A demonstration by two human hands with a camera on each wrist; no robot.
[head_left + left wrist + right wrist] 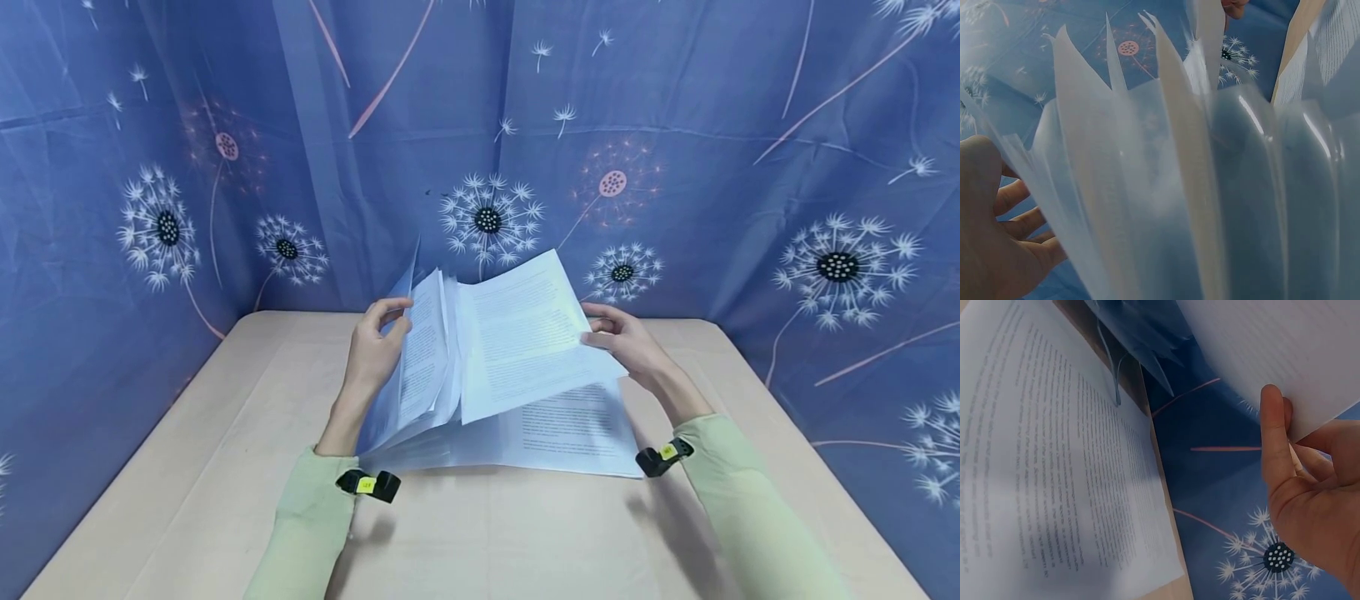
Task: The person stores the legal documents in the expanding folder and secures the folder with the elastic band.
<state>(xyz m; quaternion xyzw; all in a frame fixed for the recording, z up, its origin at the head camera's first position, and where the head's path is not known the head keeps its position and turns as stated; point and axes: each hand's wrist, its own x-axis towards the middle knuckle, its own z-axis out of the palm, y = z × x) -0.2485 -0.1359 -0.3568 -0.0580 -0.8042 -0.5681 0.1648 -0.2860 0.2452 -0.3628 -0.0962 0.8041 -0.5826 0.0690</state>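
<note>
A display book with clear plastic sleeves stands spread open on the table, its blue translucent cover raised at the left. My left hand holds the cover and raised sleeves by their outer edge, fingers bent behind them. Between the thumb and fingers of my right hand, a printed sheet of paper is pinched at its right edge. This sheet is lifted and tilted over the book's right side. Beneath it lies another printed page. Several sleeves with papers fan out in the left wrist view.
The table has a beige cover and extends around the book. A blue curtain with dandelion prints hangs behind and along both sides. Black wrist cameras sit on both green sleeves.
</note>
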